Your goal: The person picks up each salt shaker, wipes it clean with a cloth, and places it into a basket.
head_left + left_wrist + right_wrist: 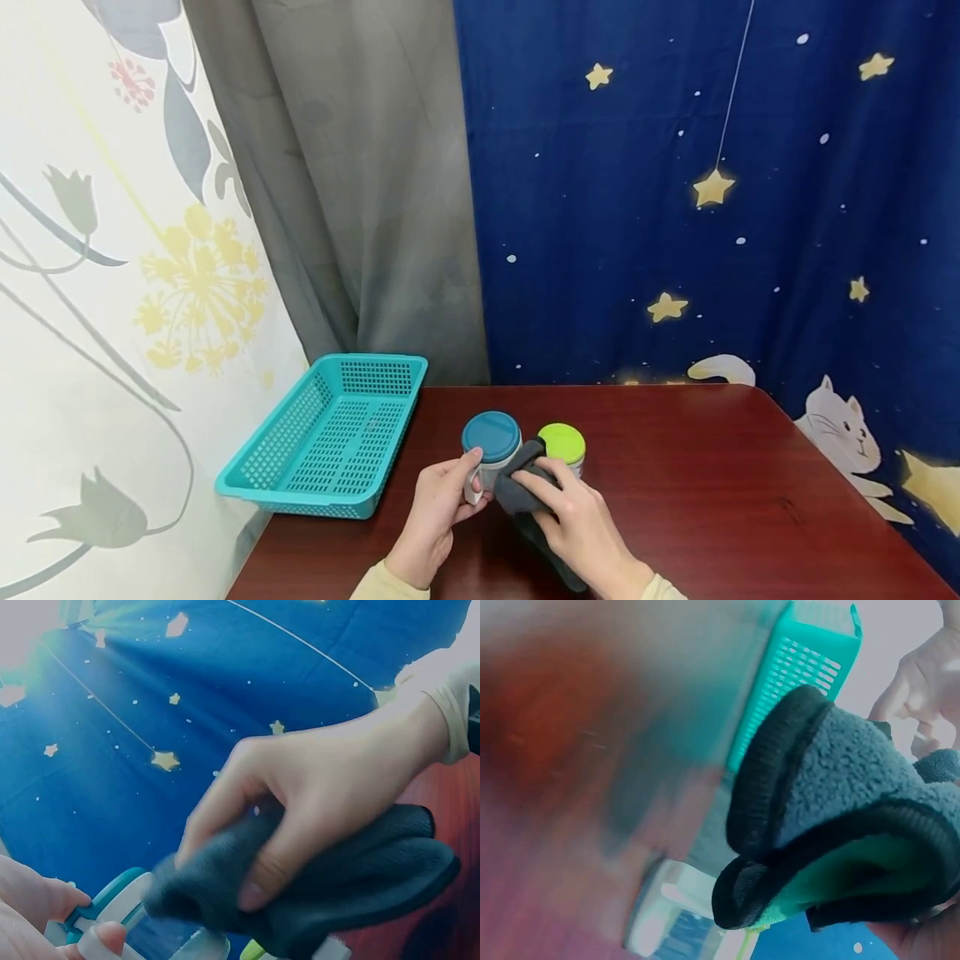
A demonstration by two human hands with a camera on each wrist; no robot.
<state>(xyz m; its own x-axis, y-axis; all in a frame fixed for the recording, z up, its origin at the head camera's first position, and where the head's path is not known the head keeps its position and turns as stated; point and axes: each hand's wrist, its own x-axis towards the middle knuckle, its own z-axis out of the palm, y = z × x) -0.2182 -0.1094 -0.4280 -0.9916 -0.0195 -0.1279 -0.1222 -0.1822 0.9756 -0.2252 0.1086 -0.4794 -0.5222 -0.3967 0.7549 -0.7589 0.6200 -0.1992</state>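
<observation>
My left hand (438,508) grips a jar with a blue lid (491,435) by its white handle (472,488), thumb up near the lid's edge. A dark grey cloth (517,492) is bunched in my right hand (585,517), which presses it to the jar's right side. In the left wrist view the cloth (360,881) hangs in folds beneath the right hand's thumb and fingers. Its black-edged folds (810,780) fill much of the right wrist view. A second jar with a lime-green lid (562,442) stands just behind the cloth, its lower part hidden.
A turquoise perforated basket (348,442) sits at the table's left back, beside a floral curtain (150,275). The dark red table (697,483) stretches to the right. Grey and star-patterned blue curtains (660,208) hang behind it.
</observation>
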